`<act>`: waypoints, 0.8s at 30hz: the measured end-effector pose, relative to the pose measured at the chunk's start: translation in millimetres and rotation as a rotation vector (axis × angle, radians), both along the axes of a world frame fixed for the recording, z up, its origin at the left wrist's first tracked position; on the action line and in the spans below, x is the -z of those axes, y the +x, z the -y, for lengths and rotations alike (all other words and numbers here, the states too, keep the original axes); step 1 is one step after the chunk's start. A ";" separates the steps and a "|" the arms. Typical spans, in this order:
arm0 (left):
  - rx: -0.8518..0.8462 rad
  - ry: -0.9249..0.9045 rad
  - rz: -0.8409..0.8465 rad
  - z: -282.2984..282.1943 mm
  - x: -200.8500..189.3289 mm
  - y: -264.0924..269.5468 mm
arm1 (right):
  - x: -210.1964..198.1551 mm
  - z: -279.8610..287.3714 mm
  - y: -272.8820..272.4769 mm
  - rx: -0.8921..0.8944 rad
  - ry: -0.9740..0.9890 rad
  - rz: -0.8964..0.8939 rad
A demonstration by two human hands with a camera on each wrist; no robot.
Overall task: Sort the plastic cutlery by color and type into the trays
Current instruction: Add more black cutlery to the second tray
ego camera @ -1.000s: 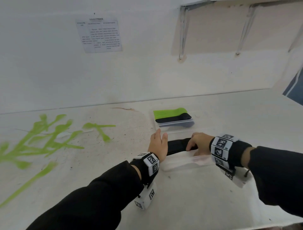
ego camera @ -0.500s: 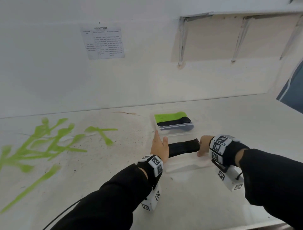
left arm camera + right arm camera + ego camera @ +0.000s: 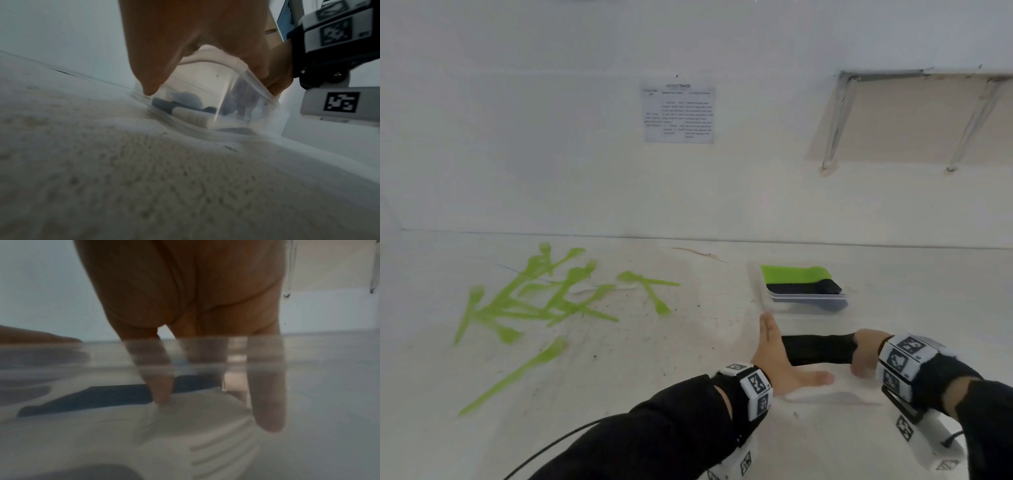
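Observation:
A clear tray [image 3: 815, 323] lies in front of me with a row of black cutlery [image 3: 818, 349] inside. My left hand [image 3: 774, 356] lies with straight fingers against the tray's left end, thumb spread along its near side. My right hand [image 3: 864, 356] reaches down into the tray's right end, fingertips touching the black cutlery there. The left wrist view shows the tray [image 3: 236, 91] corner under my left hand [image 3: 185, 32]. Through the tray wall [image 3: 82, 356], a fingertip of my right hand [image 3: 195, 288] meets the black cutlery [image 3: 102, 395].
A second clear tray [image 3: 760, 287] just behind holds a green stack [image 3: 794, 274] and a black stack [image 3: 804, 287]. Several loose green cutlery pieces [image 3: 544, 298] lie scattered on the white table at the left. A wall stands behind, with a paper sheet [image 3: 678, 114].
My right hand has slid right along the black cutlery to its end, uncovering more of it. The left thumb has spread along the tray's near side. The head view has tilted up.

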State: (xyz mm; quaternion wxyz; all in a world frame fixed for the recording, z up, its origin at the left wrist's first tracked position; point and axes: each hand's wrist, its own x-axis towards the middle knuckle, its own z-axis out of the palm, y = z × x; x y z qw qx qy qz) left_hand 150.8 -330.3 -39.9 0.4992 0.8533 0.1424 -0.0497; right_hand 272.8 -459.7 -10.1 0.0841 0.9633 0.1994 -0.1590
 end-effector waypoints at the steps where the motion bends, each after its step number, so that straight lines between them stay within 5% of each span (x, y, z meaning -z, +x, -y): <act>1: 0.029 0.018 -0.017 -1.3 0.2 0.0 | 4.4 1.7 4.0 0.028 0.064 -0.005; 12: 0.109 0.118 -0.078 -15.1 -6.1 -6.2 | 13.8 -8.5 8.6 -0.060 -0.076 -0.063; 17: 0.212 0.159 -0.077 -49.0 -18.3 -24.6 | -38.3 -40.4 -7.6 -0.049 -0.026 0.068; 20: 0.098 0.166 -0.003 -88.6 -19.9 -45.2 | -73.4 -90.3 -22.7 -0.138 0.098 0.194; 24: -0.117 0.198 0.052 -158.5 -23.1 -79.5 | -88.6 -190.6 -52.0 -0.314 0.276 0.101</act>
